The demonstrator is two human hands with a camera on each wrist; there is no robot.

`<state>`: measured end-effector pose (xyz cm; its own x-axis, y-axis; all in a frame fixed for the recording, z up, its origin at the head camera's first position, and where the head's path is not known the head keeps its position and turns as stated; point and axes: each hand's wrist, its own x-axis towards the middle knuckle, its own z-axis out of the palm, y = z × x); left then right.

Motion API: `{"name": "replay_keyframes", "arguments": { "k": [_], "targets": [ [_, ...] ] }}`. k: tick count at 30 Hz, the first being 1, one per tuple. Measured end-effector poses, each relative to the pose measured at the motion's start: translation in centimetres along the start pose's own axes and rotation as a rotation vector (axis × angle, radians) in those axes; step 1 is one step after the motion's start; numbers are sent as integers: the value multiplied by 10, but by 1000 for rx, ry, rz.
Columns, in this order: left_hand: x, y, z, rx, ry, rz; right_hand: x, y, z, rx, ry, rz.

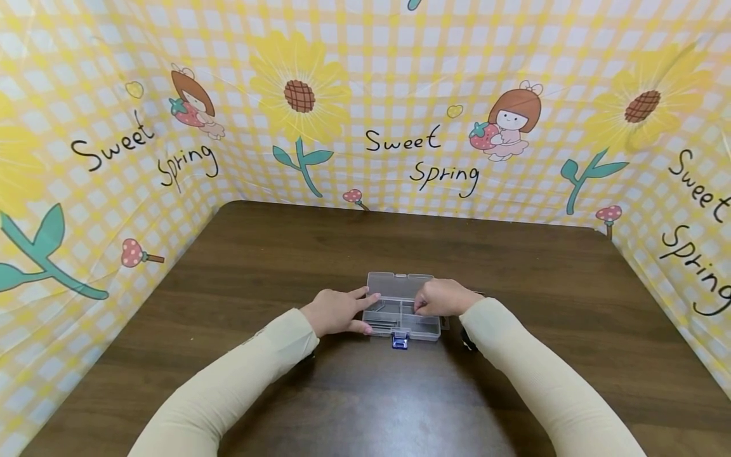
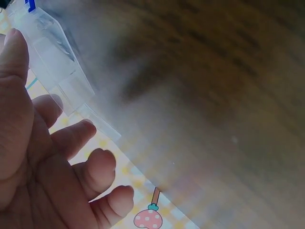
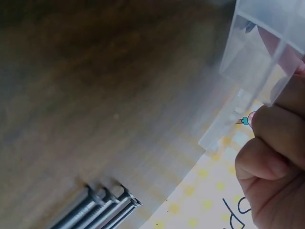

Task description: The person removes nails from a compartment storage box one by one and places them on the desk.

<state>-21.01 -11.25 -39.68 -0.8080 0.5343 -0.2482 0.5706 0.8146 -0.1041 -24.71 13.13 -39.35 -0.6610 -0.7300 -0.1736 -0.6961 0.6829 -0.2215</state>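
A clear plastic compartment box (image 1: 419,329) lies on the table with its lid (image 1: 394,285) folded open to the back and a blue latch (image 1: 400,343) hanging at its front. Thin metal pieces (image 1: 381,324) lie in its front left compartment. My left hand (image 1: 341,311) rests at the box's left side, thumb by the front corner and fingers spread, fairly straight, toward the lid hinge. My right hand (image 1: 448,297) reaches into the back right compartment with its fingers curled. A small dark piece (image 3: 250,26) shows through the wall near those fingertips; whether they pinch it I cannot tell.
In the right wrist view several metal bolts (image 3: 90,212) lie side by side on the brown wooden table (image 1: 274,254). A yellow checked cloth (image 1: 400,95) with printed flowers hangs around the table's back and sides.
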Motion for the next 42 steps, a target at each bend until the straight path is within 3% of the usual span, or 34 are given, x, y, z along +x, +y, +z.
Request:
{"name": "replay_keyframes", "arguments": {
  "k": [9, 18, 25, 36, 42],
  "targets": [
    [-1, 2, -3, 5, -13, -18, -1, -1, 1, 30, 16, -15],
    [-1, 2, -4, 3, -3, -25, 1, -3, -1, -110, 55, -62],
    [-1, 4, -5, -6, -14, -26, -1, -4, -2, -87, 23, -54],
    [-2, 5, -6, -10, -29, -23, -4, 0, -5, -112, 59, -91],
    [-2, 5, -5, 29, -6, -13, -8, 0, -17, -87, 67, -36]
  ]
}}
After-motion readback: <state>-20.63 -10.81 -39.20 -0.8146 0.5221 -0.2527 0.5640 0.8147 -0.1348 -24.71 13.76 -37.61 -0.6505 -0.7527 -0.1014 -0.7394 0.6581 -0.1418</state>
